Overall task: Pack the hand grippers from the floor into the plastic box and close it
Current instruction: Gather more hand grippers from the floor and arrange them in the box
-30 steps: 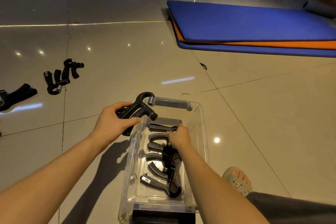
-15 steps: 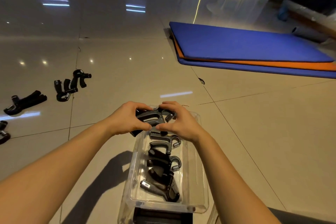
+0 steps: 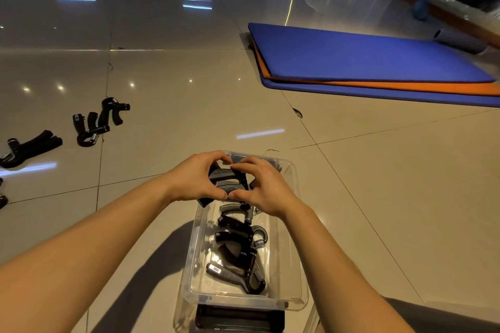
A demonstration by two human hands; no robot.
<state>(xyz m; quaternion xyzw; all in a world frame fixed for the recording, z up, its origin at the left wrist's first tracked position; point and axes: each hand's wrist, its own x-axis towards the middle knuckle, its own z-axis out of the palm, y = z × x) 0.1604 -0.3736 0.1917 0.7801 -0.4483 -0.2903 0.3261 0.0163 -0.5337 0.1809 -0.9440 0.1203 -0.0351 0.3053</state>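
A clear plastic box stands open on the tiled floor in front of me, with several black hand grippers lined up inside. My left hand and my right hand both hold one black hand gripper over the far end of the box. Its lower handle pokes out under my left hand. More hand grippers lie on the floor at the left: a pair and another one near the frame edge.
A black latch or lid part sits at the box's near end. Blue and orange exercise mats lie stacked at the back right. A grey roll rests beyond them. Dark cloth shows at the bottom right.
My right hand left the packed grippers and joined my left hand on the gripper. Together they brought it from the box's left rim over the far end of the box.
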